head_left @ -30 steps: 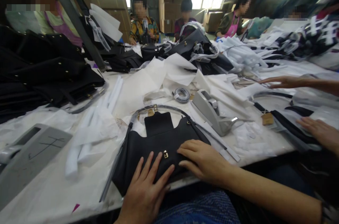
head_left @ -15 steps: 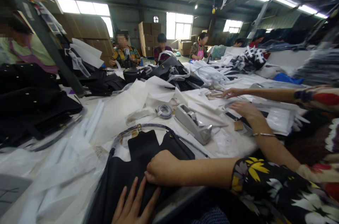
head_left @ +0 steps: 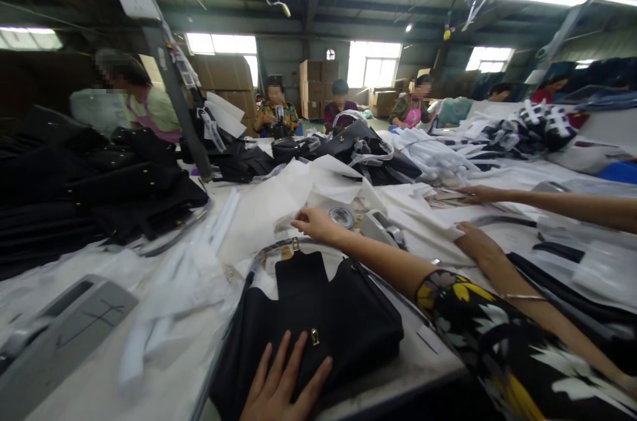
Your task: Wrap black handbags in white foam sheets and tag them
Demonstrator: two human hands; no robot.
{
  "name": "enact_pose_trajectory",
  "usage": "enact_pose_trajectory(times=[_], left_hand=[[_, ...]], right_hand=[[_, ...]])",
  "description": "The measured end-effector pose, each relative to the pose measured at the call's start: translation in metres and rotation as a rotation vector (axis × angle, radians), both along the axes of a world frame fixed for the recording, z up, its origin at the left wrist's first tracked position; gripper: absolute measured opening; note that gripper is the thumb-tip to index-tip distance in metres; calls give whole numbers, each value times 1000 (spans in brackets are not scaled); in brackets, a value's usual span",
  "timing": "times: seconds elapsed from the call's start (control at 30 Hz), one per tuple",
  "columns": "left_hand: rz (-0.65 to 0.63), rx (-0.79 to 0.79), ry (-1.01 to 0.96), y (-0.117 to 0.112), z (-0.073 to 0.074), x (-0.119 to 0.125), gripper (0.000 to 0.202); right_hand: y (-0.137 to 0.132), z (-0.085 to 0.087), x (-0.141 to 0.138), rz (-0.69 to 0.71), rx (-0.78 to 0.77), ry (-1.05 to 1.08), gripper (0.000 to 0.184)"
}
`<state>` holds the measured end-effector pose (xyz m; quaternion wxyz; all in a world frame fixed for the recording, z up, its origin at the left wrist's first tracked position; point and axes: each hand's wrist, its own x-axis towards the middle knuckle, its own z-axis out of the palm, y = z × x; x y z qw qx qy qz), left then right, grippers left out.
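Note:
A black handbag (head_left: 318, 308) with a small gold clasp (head_left: 314, 337) lies flat at the table's near edge, its grey strap (head_left: 266, 253) curving past its top. My left hand (head_left: 283, 384) rests flat on the bag's front, fingers spread. My right hand (head_left: 316, 223), on an arm in a floral sleeve, is stretched out beyond the bag. Its fingers are drawn together on the edge of a white paper sheet (head_left: 269, 208), beside a roll of tape (head_left: 342, 216).
A grey tape dispenser (head_left: 381, 228) stands just right of my right hand, and a larger one (head_left: 60, 335) at the near left. Black bags (head_left: 89, 188) are stacked at the left. A co-worker's hands (head_left: 475, 242) work at the right. Several people sit at the far end.
My right hand left the bag's front and reached forward to the white sheet. My left hand stayed flat on the bag. The camera tilted up.

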<state>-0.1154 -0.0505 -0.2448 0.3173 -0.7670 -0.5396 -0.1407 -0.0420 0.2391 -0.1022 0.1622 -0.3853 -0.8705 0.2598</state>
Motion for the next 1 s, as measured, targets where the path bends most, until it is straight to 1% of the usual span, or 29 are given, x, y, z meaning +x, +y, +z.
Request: enact_pose_trajectory(times=[0.13,0.17,0.23,0.33,0.43,0.53,0.63,0.73,0.8,0.83,0.9,0.97,1.0], left_hand=[[0,38,-37,1,-9,3,66],[-1,50,-48,2,-11,3,64],[0,71,-67,4,-14,3,59],[21,119,-79,6,-16,5,57],[29,160,-110,8,-17,8,55],[22,150,-125,8,-16,9,53],[15,124,-118,7,-11,7,52],[1,83,-81,4,-2,4,54],[-23,15,-71,0,8,4,57],[-33,-30,-85,-2,14,4,59],[-33,-118,-153,-7,25,8,62],[-22,-164,-236,-10,33,12,62],[-23,-178,-272,-11,36,13,61]], right_hand=[[11,-9,-69,-87,-20,-53,52],[12,-10,-83,-101,-35,-75,55],[13,-13,-104,-118,-62,-119,49],[15,-14,-118,-122,-71,-152,35],[20,-9,-116,-102,-46,-146,32],[28,6,-101,-71,42,-92,31],[30,34,-74,-14,199,21,29],[14,64,-33,51,343,133,31],[-10,76,2,137,415,162,39],[-26,78,20,205,447,155,42],[-61,75,56,410,534,63,47],[-95,62,86,564,556,-88,50],[-109,52,98,609,545,-160,51]])
